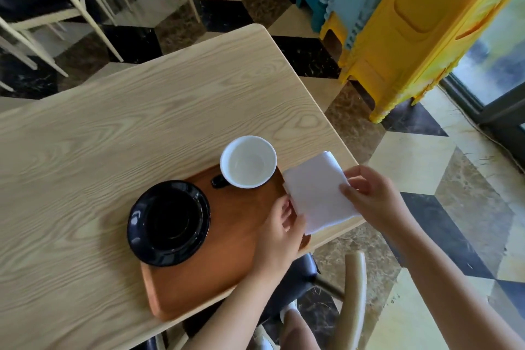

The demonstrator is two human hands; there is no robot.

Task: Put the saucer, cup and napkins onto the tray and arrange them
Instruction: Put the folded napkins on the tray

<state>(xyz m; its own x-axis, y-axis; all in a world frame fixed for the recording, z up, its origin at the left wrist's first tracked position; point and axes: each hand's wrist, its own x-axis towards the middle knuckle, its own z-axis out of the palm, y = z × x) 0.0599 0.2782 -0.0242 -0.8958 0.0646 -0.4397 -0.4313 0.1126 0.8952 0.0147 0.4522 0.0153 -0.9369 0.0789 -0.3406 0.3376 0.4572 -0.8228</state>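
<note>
A brown wooden tray [227, 264] lies near the table's front right edge. A black saucer [169, 223] rests on the tray's left side, overhanging its rim. A cup [248, 161], white inside with a black handle, stands at the tray's far end. White folded napkins [318, 187] hang over the tray's right edge. My left hand [281, 231] grips their lower left corner from beneath. Over on the right side, my right hand [366, 193] pinches them between thumb and fingers.
The light wooden table [127, 122] ends just right of the tray. Stacked yellow and blue plastic stools [412, 37] stand on the tiled floor at the back right. A chair back [355, 293] is below the table edge. Chair frames [56, 8] are at the back left.
</note>
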